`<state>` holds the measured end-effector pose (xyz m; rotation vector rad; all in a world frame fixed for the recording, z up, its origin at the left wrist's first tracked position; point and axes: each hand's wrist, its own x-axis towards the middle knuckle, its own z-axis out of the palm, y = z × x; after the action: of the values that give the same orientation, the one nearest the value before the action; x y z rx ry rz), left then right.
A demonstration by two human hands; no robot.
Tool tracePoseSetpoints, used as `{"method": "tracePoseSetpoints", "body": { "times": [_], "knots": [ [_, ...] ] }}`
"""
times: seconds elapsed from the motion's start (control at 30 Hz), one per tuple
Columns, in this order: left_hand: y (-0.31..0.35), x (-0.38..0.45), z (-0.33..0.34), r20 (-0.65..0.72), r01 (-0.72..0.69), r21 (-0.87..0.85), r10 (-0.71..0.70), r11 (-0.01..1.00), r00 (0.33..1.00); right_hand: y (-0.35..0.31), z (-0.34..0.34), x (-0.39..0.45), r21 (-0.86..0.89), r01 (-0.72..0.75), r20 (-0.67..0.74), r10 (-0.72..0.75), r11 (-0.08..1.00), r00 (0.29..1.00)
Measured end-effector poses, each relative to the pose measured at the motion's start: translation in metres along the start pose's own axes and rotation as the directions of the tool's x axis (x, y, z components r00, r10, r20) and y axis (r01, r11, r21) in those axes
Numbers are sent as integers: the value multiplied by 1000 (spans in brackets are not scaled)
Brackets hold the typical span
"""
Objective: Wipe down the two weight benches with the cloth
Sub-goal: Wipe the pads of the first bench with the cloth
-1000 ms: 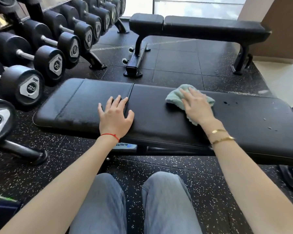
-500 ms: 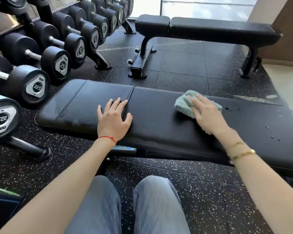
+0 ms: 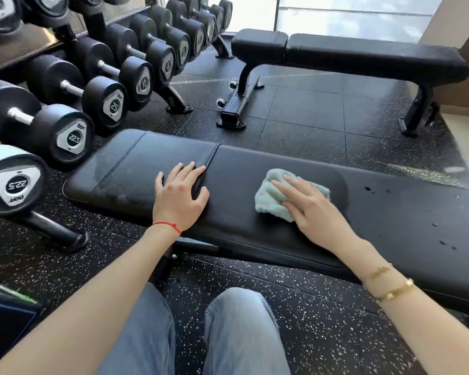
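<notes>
1. The near black padded weight bench (image 3: pixel 255 169) runs left to right across the middle of the view and serves as the worktop; the person's knees in light blue jeans (image 3: pixel 236 334) are just below it at 6 o'clock.
2. The right hand (image 3: pixel 313 209) lies palm down, fingers spread, pressing the crumpled pale green terry cloth (image 3: pixel 272 197) flat on the long pad of the worktop. The cloth shows at 9 o'clock of that hand, partly hidden under the fingers.
3. The left hand (image 3: pixel 180 194) holds nothing: it rests flat and wide on the pad, fingertips at the seam (image 3: pixel 211 161) between the short and long cushions, well apart from the cloth at its 3 o'clock.
4. A thin red string bracelet (image 3: pixel 167 227) circles the left wrist; two gold chain bracelets (image 3: pixel 390 285) sit on the right forearm.
5. Small dark droplets (image 3: pixel 367 188) dot the pad at 3 o'clock of the cloth.
6. The far black padded flat bench (image 3: pixel 363 54) stands at 12 to 1 o'clock, apart from the near one, across black speckled rubber floor tiles (image 3: pixel 303 109).
7. A rack of black rubber-headed dumbbells (image 3: pixel 106 85) fills 9 to 11 o'clock; two near heads read 22.5.
</notes>
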<state>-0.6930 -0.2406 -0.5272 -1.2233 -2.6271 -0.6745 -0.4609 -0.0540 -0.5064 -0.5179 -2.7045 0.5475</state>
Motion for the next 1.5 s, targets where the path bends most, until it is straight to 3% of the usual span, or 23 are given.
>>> {"method": "tracePoseSetpoints", "body": {
  "times": [0.1,0.2,0.43,0.57,0.77,0.93,1.07,1.2,1.37,1.5],
  "knots": [
    [2,1,0,-9,7,-7,-7,1000,1000,22,3,40,-54,-111,-26,110,992,994],
    [2,1,0,-10,13,-19,-13,1000,1000,19,18,84,-103,-119,18,122,987,992],
    [1,-2,1,-83,32,-47,-36,998,996,-38,51,88,-23,149,100,-146,989,984],
    [2,-3,-1,-77,50,-28,-52,998,996,-45,48,66,44,218,89,-221,975,971],
    [-34,3,-22,28,77,27,-78,997,997,-34,59,129,-14,77,102,-75,997,992],
    [-110,11,-55,64,195,222,-214,955,975,-62,93,191,-60,57,127,-49,997,991],
    [-147,7,-66,27,337,188,-347,923,937,-96,97,161,34,247,162,-249,969,955],
    [-155,1,-65,8,336,133,-340,933,941,-106,93,123,114,432,227,-447,895,865],
    [-167,-1,-74,8,369,119,-373,922,928,-110,107,188,64,306,209,-313,950,927],
    [-170,-6,-74,45,380,111,-387,918,921,-156,143,244,1,279,211,-273,960,938]
  ]
}}
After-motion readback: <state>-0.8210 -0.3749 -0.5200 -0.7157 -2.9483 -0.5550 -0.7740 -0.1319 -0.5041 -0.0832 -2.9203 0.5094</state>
